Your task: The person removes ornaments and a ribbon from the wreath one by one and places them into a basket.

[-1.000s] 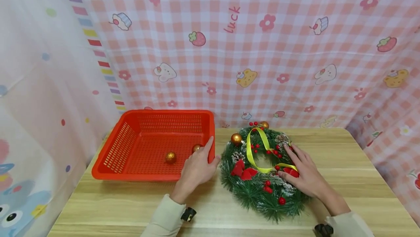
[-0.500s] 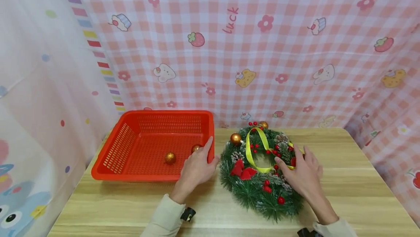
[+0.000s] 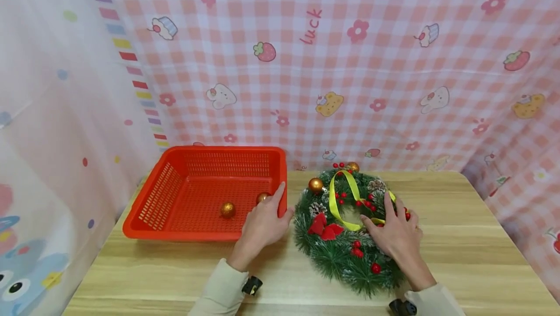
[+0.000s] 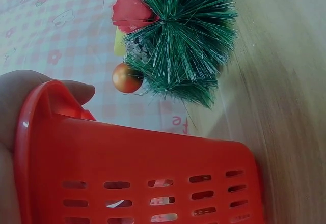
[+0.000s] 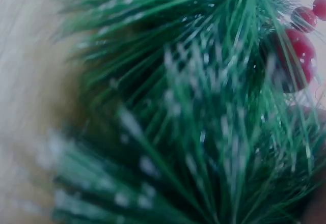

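My left hand grips the right rim of a red plastic basket, its index finger along the rim and thumb outside. The left wrist view shows that hand at the edge of the slotted basket wall. A green Christmas wreath lies flat beside the basket. My right hand holds its right side, thumb at the centre hole, the other fingers over the outer part. Yellow ribbon loops across the wreath, with a red butterfly at its left. In the right wrist view, pine needles fill the frame.
Two golden balls, one of them the speckled ball, lie in the basket. An orange bauble and pine cones trim the wreath. A wooden table carries everything, with a checked pink curtain behind it.
My right hand first lifts its fingers off a red decoration and shifts outward, then comes back over the wreath's right side, covering that decoration. My left hand and the basket stay in place.
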